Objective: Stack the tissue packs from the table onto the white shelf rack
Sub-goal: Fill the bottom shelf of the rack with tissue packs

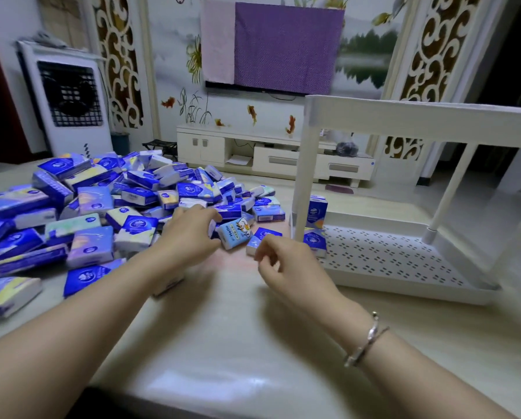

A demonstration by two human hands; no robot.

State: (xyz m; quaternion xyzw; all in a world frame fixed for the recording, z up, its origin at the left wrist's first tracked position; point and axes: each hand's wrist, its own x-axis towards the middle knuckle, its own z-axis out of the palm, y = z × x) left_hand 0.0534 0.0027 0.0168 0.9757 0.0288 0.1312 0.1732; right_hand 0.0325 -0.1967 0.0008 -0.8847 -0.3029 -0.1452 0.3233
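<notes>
Blue and white tissue packs (80, 213) lie in a big messy pile on the left side of the tabletop (222, 328). They are not on the white shelf rack (404, 258) yet, so most of my job is left to do.

My left hand (189, 234) reaches to the edge of the pile. Its fingers curl around a small pack there, right beside the light blue pack with a cartoon on it (235, 232). I think I picked that spot because it is the part of the pile closest to the rack.

My right hand (278, 258) hangs just over a dark blue pack (263, 238) that lies flat between the pile and the rack. The fingers are bent and loose, and I cannot see them holding anything. It looks ready to grab that pack.

The rack stands on the right, close to me, so I only have to move each pack a little way. Two packs (316, 225) are already at the near left corner of its bottom tray, one standing up behind the other. Starting in a corner makes neat rows easy.
</notes>
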